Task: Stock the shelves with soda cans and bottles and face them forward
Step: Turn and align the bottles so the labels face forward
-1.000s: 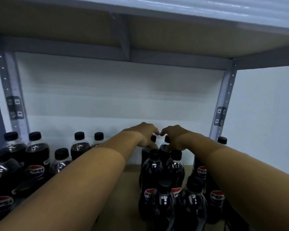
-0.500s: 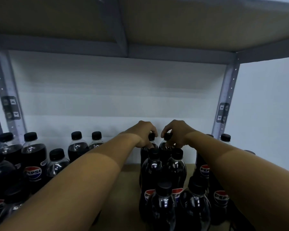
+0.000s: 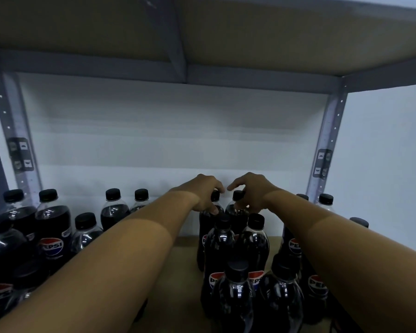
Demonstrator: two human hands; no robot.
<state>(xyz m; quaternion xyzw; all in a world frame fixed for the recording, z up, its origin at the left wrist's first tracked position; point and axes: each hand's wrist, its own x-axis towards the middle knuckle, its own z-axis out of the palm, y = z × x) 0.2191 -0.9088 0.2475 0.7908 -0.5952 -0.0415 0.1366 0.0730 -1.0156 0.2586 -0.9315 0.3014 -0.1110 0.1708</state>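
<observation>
At centre frame, your left hand [image 3: 203, 194] and right hand [image 3: 249, 192] each curl their fingers around the neck of an upright rear bottle [image 3: 208, 227]. Both bottles stand directly beneath your fingers, vertical, touching each other, so turning them to face forward means twisting about that upright axis.

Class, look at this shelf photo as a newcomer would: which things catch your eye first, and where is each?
Two bare forearms reach in; the left hand and right hand each grip the neck of a dark black-capped plastic Pepsi bottle, the left one and the right one, at the shelf's back. More such bottles crowd the left side.
</observation>
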